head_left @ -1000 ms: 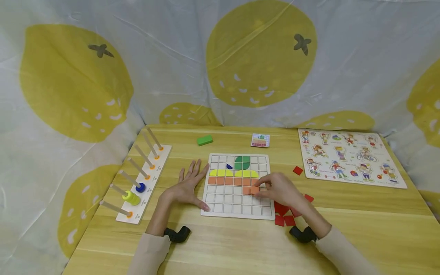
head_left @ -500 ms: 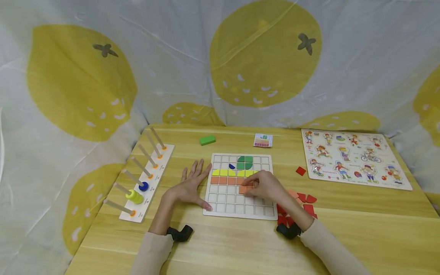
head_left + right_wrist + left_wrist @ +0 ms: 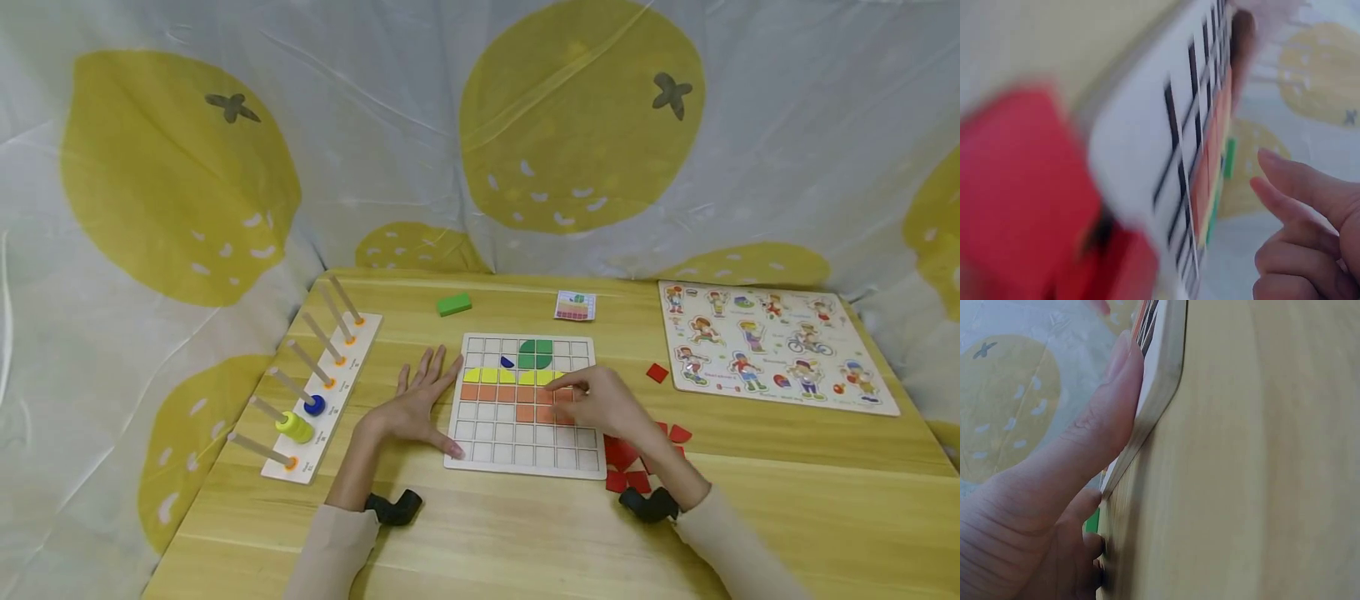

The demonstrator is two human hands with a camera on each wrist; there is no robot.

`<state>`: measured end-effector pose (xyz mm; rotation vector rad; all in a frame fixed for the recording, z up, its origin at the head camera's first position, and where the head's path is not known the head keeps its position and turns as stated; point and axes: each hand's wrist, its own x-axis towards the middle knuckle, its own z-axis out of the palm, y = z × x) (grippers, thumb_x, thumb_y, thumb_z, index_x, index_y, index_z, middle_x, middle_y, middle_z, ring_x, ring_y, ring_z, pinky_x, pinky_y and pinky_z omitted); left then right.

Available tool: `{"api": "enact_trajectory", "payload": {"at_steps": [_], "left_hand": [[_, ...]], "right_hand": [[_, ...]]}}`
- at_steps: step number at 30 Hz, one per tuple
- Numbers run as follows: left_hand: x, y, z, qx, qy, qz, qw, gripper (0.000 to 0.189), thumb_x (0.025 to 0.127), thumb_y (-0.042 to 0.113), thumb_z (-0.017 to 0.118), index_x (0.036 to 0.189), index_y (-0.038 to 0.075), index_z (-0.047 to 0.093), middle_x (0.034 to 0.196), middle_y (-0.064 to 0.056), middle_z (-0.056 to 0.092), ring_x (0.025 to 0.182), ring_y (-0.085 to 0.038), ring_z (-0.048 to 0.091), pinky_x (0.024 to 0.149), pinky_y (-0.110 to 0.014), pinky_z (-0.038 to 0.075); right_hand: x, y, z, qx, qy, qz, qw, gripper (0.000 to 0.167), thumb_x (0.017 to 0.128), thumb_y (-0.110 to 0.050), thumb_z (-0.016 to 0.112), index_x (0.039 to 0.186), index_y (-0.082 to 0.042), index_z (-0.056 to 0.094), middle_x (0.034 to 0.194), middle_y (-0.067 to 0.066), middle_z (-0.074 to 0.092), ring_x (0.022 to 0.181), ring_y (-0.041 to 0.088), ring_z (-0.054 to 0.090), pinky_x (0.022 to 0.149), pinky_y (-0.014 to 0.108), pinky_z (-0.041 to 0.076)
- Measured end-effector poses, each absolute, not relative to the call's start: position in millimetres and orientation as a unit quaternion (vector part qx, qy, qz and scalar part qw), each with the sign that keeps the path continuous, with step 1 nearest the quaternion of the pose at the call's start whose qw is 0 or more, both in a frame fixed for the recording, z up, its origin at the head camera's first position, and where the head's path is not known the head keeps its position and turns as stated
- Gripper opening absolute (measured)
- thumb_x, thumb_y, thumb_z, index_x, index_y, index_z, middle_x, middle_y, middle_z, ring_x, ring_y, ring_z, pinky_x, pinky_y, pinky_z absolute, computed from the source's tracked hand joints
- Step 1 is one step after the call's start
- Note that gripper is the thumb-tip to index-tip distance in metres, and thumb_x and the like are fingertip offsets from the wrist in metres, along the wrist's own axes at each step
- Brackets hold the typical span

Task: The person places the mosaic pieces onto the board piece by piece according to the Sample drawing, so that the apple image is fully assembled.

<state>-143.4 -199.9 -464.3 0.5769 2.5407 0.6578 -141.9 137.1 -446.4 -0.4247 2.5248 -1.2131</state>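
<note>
- Hovering above a pale, square, gridded board (image 3: 491,433), the right hand (image 3: 606,408) has its thumb and forefinger a little apart; nothing shows between the tips, and the other fingers are bent.
- Flat orange squares (image 3: 527,413) lie in two adjoining rows on the grid: a long upper row and a short lower one towards the right. In the head view, the right fingertips overlap the right end of both, partly hiding the last squares; the right wrist view shows a gap between tips and board.
- The left hand (image 3: 411,412) lies spread at the board's left side, fingers fanned apart, thumb on the lower left corner, forefinger at the edge further up.
- Curved yellow pieces (image 3: 480,377) sit directly above the long orange row, well apart from the left thumb.
- Loose flat red pieces (image 3: 619,454) lie on the wooden table (image 3: 502,533) just beside the board's right edge, partly under the right forearm.
</note>
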Motion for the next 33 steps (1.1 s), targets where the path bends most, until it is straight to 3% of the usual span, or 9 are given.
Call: {"api": "enact_trajectory", "payload": {"at_steps": [3, 11, 18, 26, 33], "left_hand": [[-143.9, -200.1, -465.0, 0.210, 0.921, 0.239, 0.225, 0.145, 0.066, 0.055, 0.094, 0.168, 0.017, -0.001, 0.172, -0.019, -0.023, 0.158, -0.041, -0.025, 0.122, -0.071, -0.015], [-143.6, -198.4, -466.9, 0.211, 0.920, 0.241, 0.226, 0.145, 0.066, 0.057, 0.094, 0.168, 0.019, -0.003, 0.171, -0.018, -0.023, 0.158, -0.040, -0.025, 0.122, -0.071, -0.015], [-143.8, -199.9, -464.7, 0.210, 0.921, 0.239, 0.225, 0.145, 0.066, 0.055, 0.094, 0.168, 0.018, -0.002, 0.171, -0.018, -0.023, 0.158, -0.040, -0.026, 0.123, -0.071, -0.015], [-144.0, -200.3, -464.3, 0.209, 0.921, 0.240, 0.225, 0.145, 0.066, 0.055, 0.094, 0.168, 0.018, -0.002, 0.171, -0.018, -0.023, 0.158, -0.040, -0.026, 0.123, -0.070, -0.015], [-143.9, -200.8, -463.3, 0.208, 0.919, 0.246, 0.228, 0.145, 0.066, 0.055, 0.094, 0.168, 0.018, -0.002, 0.171, -0.019, -0.024, 0.158, -0.041, -0.026, 0.122, -0.071, -0.016]], "right_hand": [[-139.7, 174.6, -442.4, -0.147, 0.880, -0.419, 0.167, 0.029, 0.088, -0.018, 0.082, 0.115, -0.008, 0.079, 0.061, -0.003, 0.034, 0.052, 0.011, 0.031, 0.047, 0.022, 0.024], [-129.5, 252.9, -447.9, -0.154, 0.881, -0.384, 0.229, 0.042, 0.084, -0.018, 0.086, 0.122, -0.004, 0.075, 0.062, -0.006, 0.032, 0.055, 0.006, 0.028, 0.050, 0.024, 0.026], [-131.3, 258.4, -458.2, -0.155, 0.885, -0.389, 0.204, 0.031, 0.085, -0.017, 0.085, 0.111, -0.003, 0.076, 0.060, -0.006, 0.036, 0.054, 0.005, 0.031, 0.050, 0.025, 0.029], [-133.0, 265.1, -460.3, -0.140, 0.884, -0.396, 0.207, 0.032, 0.086, -0.018, 0.084, 0.112, -0.001, 0.075, 0.062, -0.005, 0.037, 0.055, 0.005, 0.032, 0.050, 0.025, 0.030], [-130.5, 238.2, -449.7, -0.146, 0.897, -0.382, 0.169, 0.031, 0.088, -0.027, 0.084, 0.110, -0.006, 0.078, 0.059, -0.006, 0.033, 0.051, 0.006, 0.028, 0.047, 0.023, 0.026]]}}
